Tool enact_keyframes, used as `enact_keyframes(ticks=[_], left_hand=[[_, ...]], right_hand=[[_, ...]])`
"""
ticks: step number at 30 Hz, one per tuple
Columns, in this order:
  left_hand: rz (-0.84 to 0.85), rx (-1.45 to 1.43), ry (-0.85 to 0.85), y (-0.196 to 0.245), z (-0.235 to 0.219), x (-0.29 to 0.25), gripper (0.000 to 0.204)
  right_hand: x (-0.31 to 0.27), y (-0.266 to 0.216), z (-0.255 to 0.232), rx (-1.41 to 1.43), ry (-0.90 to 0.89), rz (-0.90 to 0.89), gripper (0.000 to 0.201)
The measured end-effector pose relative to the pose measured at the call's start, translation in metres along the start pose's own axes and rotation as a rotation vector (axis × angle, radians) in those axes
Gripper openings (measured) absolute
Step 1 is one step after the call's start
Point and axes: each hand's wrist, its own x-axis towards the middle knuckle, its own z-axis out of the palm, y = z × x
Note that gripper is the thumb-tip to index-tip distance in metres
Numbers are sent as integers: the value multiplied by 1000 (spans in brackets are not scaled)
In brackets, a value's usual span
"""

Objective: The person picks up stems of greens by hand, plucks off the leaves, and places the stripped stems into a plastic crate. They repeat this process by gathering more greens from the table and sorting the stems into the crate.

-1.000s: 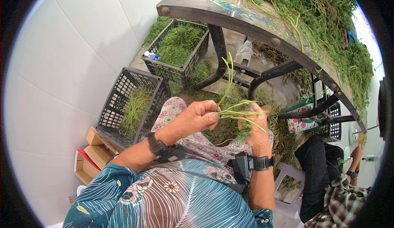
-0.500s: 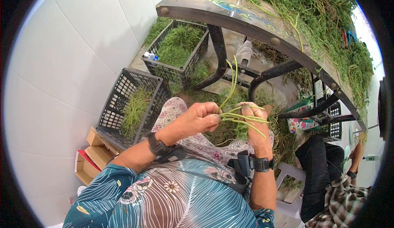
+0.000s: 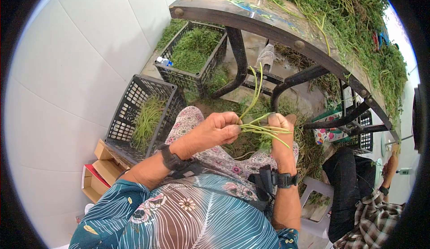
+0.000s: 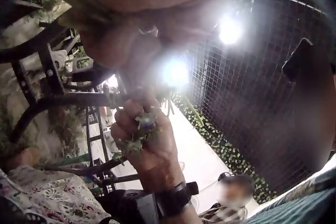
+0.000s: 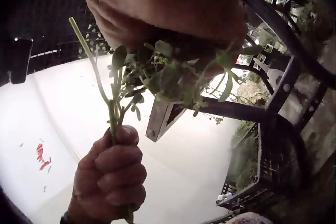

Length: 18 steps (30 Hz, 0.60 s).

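Note:
My left hand (image 3: 218, 128) grips a small bunch of green stems (image 3: 256, 92) over the lap. Two long stems rise from it toward the table legs, while several shorter ones reach sideways across to my right hand (image 3: 282, 132). In the right wrist view the left fist is closed round a forked stem (image 5: 112, 103). The right hand's fingers are curled on small green leaves (image 5: 170, 79), which hang out below them. Those leaves (image 4: 142, 132) also show at the right palm in the left wrist view.
A black crate (image 3: 156, 85) of cut stems stands at the left, and another crate (image 3: 202, 77) of leafy greens stands behind it. The table edge (image 3: 251, 25) curves ahead, with heaped greens (image 3: 340, 11) on top. Another person (image 3: 354, 191) sits at the right.
The two long stems have swung to the right. My right hand's fingers have shifted and curled in along the shorter stems. The left hand has barely moved.

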Motion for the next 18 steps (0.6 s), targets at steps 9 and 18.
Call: enact_keyframes(ticks=[9,18], left_hand=[[33,-62,44,-6,-4,2,12],[24,9,72,-2,0,1,13]], right_hand=[[-10,-18,-7,18,-421,35,24],[-14,-25,17,144,-376,70,30]])
